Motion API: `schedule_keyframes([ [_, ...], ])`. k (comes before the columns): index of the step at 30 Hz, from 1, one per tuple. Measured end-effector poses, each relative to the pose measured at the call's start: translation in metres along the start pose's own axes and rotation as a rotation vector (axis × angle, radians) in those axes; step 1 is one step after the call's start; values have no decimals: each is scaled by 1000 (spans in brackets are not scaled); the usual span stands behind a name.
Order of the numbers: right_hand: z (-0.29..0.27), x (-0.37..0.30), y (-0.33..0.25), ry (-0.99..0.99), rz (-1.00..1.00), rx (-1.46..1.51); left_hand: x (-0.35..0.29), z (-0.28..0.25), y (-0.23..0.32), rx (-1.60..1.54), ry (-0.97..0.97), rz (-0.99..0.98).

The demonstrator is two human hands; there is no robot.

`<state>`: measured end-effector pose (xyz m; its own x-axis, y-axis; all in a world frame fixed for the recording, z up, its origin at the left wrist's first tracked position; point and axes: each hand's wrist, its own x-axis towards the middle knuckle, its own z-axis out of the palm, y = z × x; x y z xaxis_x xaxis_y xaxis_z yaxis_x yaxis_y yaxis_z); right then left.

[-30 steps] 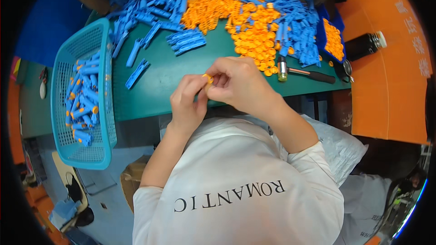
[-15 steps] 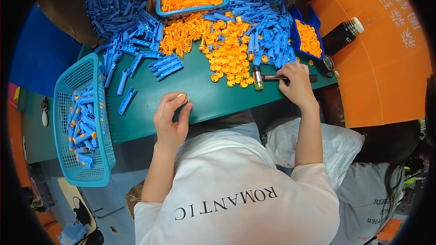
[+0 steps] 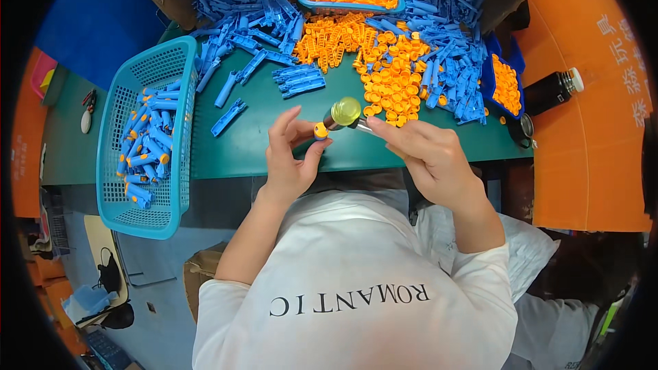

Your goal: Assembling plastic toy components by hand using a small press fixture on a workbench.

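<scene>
I see one line of black capitals, upside down to me, across the white fabric T-shirt. Large pale characters run down the broad orange panel at right. On the grey fabric garment at lower right, I catch only a scrap of dark lettering.

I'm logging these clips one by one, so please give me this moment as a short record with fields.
Left hand: holds a small orange-topped piece at the fingertips
Right hand: grips a hammer with a translucent yellow face
Hammer head: close to the piece; contact cannot be told
Surface: green table
Left side: blue basket holding blue parts with orange ends
Beyond the hands: loose orange caps, a row of blue parts
Right side: dark bottle with a white lid
</scene>
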<state>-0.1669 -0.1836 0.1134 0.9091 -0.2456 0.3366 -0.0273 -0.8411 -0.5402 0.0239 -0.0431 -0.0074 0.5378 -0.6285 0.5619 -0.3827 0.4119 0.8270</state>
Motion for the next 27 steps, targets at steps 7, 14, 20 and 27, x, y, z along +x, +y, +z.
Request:
schedule_keyframes([
  [7, 14, 9, -18, -47, 83, -145, 0, -4, -5, 76, -45, 19],
  [14, -30, -17, 25, 182, 197, 74, -3, -3, -11, 117, -28, 135],
  [20, -67, -88, 125, 90, 595, 88, 54, -88, 41, 884, 552, 428],
  [27, -45, -98, 142, 172, 370, -63, 92, -83, 37, 1278, 371, 286],
])
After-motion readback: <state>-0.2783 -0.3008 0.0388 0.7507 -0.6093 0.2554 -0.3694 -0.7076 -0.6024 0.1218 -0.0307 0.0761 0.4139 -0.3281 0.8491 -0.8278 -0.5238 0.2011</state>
